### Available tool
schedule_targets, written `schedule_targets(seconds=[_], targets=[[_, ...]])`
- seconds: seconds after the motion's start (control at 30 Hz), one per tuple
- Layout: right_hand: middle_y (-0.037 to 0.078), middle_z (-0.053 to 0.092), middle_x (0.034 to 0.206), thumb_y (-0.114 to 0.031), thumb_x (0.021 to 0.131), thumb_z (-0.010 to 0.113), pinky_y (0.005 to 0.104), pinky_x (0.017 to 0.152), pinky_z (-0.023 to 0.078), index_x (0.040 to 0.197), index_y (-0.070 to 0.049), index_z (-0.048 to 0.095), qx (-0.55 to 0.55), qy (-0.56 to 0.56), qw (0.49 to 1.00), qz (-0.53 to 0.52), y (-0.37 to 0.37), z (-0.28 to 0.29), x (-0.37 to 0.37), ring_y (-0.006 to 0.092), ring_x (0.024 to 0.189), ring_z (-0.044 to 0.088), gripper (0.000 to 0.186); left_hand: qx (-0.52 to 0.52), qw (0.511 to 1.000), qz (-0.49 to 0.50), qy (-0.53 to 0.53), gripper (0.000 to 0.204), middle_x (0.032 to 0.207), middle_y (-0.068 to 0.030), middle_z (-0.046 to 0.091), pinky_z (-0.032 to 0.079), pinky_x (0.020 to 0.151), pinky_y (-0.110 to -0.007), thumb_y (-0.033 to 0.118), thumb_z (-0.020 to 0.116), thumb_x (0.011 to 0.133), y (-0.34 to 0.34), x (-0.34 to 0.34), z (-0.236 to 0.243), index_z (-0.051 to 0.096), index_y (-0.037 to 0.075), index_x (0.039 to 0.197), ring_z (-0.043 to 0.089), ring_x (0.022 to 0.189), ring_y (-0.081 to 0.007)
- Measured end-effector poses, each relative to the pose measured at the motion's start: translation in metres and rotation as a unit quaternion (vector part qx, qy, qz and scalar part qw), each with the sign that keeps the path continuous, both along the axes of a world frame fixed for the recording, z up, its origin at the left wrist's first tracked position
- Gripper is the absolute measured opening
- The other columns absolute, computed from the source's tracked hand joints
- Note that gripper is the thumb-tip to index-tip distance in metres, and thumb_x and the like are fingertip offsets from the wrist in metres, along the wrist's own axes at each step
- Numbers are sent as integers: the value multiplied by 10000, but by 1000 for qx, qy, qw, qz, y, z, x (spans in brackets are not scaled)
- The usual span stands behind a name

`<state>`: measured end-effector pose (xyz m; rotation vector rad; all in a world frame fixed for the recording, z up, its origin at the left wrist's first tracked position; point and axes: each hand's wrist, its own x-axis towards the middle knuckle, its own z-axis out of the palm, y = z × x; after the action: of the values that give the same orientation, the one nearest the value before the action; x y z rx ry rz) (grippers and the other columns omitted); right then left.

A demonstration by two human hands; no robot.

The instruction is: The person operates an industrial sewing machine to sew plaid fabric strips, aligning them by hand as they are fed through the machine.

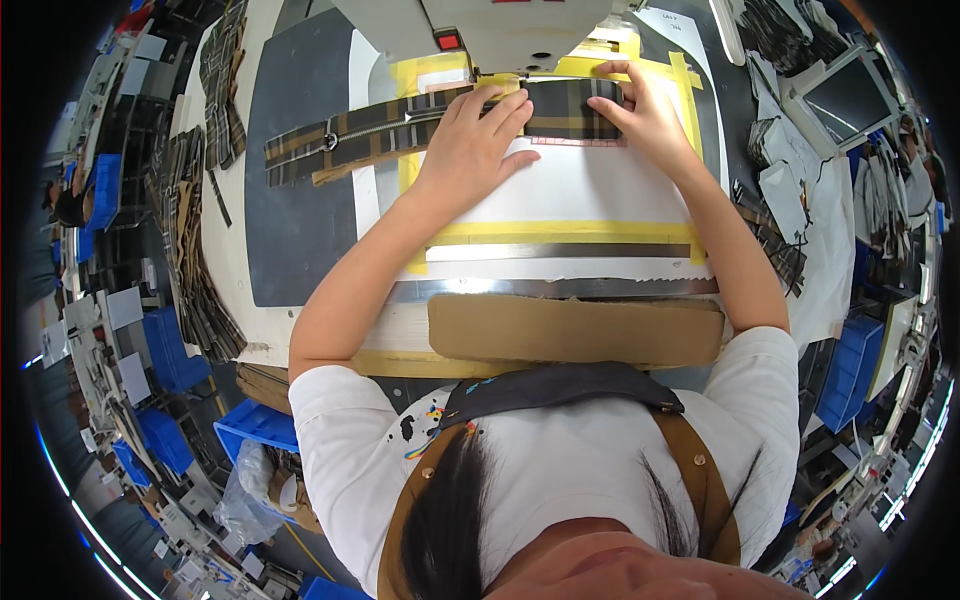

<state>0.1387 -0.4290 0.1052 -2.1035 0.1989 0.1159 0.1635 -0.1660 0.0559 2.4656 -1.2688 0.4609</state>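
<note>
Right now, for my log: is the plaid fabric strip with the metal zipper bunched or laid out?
Laid out: the plaid strip lies lengthwise from under the left hand across the dark-grey board.

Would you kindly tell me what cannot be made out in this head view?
Hidden or unclear in the head view:
Plaid cloth: partly covered by the left hand.
Right hand: some fingers hidden behind the hand itself; any pinch is unclear.
Sewing machine: upper part cut off by the top edge.
Distant workstations: too small near the rim.
</note>
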Motion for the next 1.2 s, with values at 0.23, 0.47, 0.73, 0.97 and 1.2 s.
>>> schedule_targets(seconds=[0.23, 0.47, 0.73, 0.97, 1.2], targets=[[124, 542, 639, 30, 959, 593, 383, 705, 503, 1171, -80, 618, -161, -173, 968, 80, -11, -29, 3, 297, 601, 549, 240, -9, 1000, 2, 14, 566, 1489, -29, 571, 450, 1138, -472, 389, 757, 934, 1, 1, 0, 603, 80, 1383, 512, 1347, -309], [147, 646, 789, 13, 995, 577, 401, 683, 477, 1050, -28, 664, -191, -201, 954, 116, -14, -33, 3, 286, 692, 582, 111, 0, 1000, -3, 7, 548, 1485, -25, 582, 452, 1130, -473, 411, 752, 935, 3, 3, 2, 629, 63, 1340, 517, 1324, -313], [147, 747, 947, -3, 1005, 571, 425, 866, 491, 1042, -28, 655, -236, -267, 925, 132, -20, -39, 4, 337, 852, 679, 95, 29, 999, 6, 13, 544, 1494, -32, 581, 449, 1129, -480, 423, 744, 942, -2, 1, 8, 636, 49, 1322, 518, 1282, -335], [141, 748, 993, -12, 990, 590, 426, 884, 494, 1035, -41, 671, -264, -264, 917, 139, -19, -34, 1, 327, 923, 683, 98, 42, 999, 28, -6, 543, 1477, -35, 597, 442, 1128, -480, 429, 754, 927, -9, -4, 12, 660, 35, 1289, 517, 1256, -334], [159, 705, 1173, 11, 819, 676, 432, 942, 532, 1111, 4, 743, -315, -391, 843, 193, 16, -16, -12, 324, 1122, 656, 300, 60, 996, 50, -33, 559, 1470, -19, 604, 425, 1111, -492, 429, 777, 897, -11, -7, 12, 670, 45, 1288, 524, 1240, -320]])
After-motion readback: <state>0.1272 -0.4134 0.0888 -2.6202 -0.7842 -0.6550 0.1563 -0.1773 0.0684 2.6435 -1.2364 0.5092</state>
